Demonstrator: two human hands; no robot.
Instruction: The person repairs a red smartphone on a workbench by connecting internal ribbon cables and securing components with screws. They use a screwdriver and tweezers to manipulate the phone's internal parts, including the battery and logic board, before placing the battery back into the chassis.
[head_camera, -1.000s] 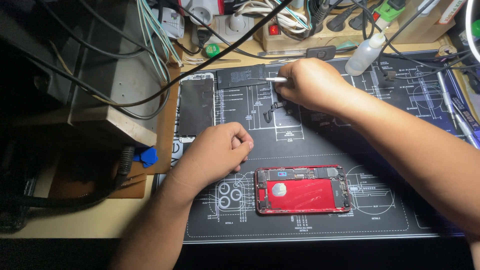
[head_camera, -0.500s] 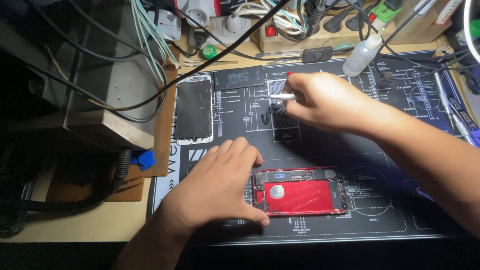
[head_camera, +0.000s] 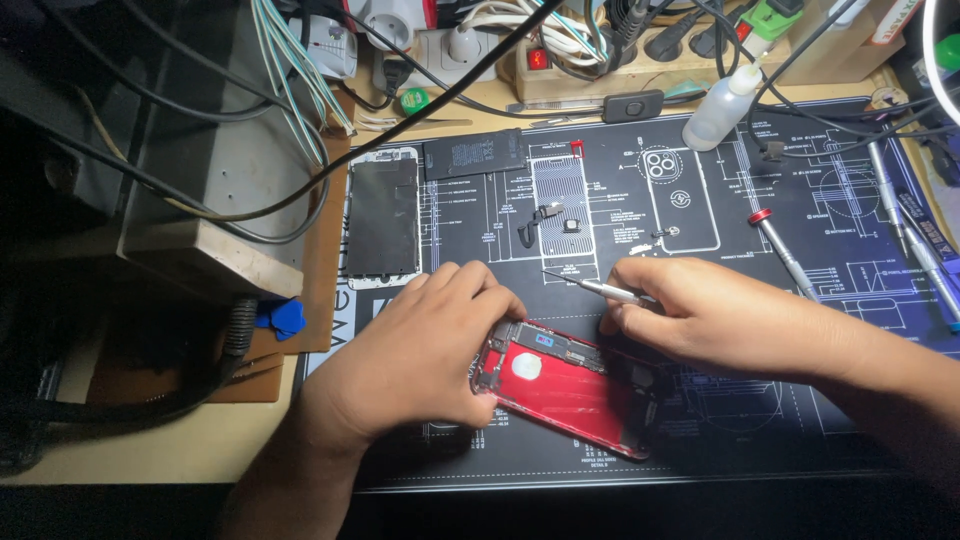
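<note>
Dark blueprint mat (head_camera: 800, 420) spreads beneath both hands, the opened red phone shell (head_camera: 570, 385), circuit board inside, lies under the left hand (head_camera: 420, 350) clamped on its left end, and the right hand (head_camera: 700, 315) just beside pinches a slim tweezers (head_camera: 590, 287).

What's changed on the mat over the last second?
The left hand moved from bare mat onto the red phone body and now grips its left end; the phone now lies tilted. The right hand, holding the tweezers, came down from the mat's upper part to the phone's top edge. The detached screen, battery and red-capped screwdriver stayed put.
</note>
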